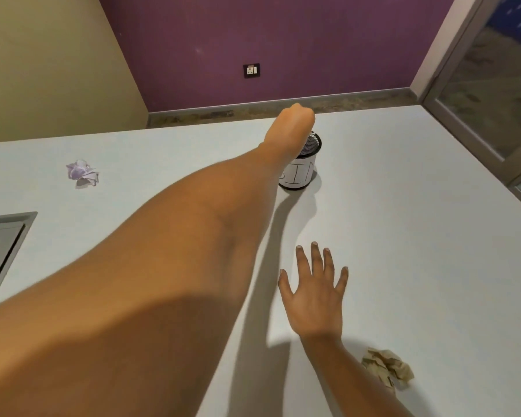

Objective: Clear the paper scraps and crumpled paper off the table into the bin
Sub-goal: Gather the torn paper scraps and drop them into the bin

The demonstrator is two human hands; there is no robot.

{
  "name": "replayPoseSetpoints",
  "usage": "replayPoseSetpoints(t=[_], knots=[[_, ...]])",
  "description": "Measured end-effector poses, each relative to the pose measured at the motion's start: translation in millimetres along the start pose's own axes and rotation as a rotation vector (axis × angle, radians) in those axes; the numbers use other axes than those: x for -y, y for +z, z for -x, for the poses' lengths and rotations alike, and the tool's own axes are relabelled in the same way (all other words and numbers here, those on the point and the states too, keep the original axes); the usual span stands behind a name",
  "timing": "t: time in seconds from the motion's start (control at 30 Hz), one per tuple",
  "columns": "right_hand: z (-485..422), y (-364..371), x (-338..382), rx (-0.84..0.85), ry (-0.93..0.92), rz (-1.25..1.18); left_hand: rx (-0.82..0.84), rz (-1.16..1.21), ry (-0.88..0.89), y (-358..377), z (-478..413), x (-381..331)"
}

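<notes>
The left hand [294, 127] reaches across the desk [403, 206] and hangs over the mouth of the bin [301, 173], which stands near the far edge; its fingers are turned away from the camera, so I cannot tell whether they are apart or closed on anything. The right hand [315, 293] lies flat on the desk toward the near edge, palm down, fingers [316, 257] spread apart and holding nothing. 2 pieces remain on the desk: a crumpled lilac paper [82, 173] near the far left corner, and a crumpled tan paper [387, 367] just beside the right forearm at the near edge
</notes>
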State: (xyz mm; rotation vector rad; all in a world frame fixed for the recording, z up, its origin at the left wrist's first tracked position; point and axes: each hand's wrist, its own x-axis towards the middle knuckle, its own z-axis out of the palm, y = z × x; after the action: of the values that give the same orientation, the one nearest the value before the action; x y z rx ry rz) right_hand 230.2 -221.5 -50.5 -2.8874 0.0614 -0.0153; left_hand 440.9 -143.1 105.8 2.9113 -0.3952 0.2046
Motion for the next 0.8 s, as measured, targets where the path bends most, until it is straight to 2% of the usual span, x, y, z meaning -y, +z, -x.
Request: replayPoseSetpoints(t=[0.3,0.57,0.7,0.8], knots=[[-1,1,-2,0.018,0.000,0.005,0.032,-0.083,0.089,8,-6,-7],[2,-2,0,-0.013,-0.005,0.014,-0.030,-0.005,-0.041,5,36,1],[4,-3,1,-0.035,-0.008,0.007,-0.071,0.087,-0.137,13,98,20],[2,-3,0,-0.013,-0.011,0.024,-0.041,0.113,-0.256,18,153,42]])
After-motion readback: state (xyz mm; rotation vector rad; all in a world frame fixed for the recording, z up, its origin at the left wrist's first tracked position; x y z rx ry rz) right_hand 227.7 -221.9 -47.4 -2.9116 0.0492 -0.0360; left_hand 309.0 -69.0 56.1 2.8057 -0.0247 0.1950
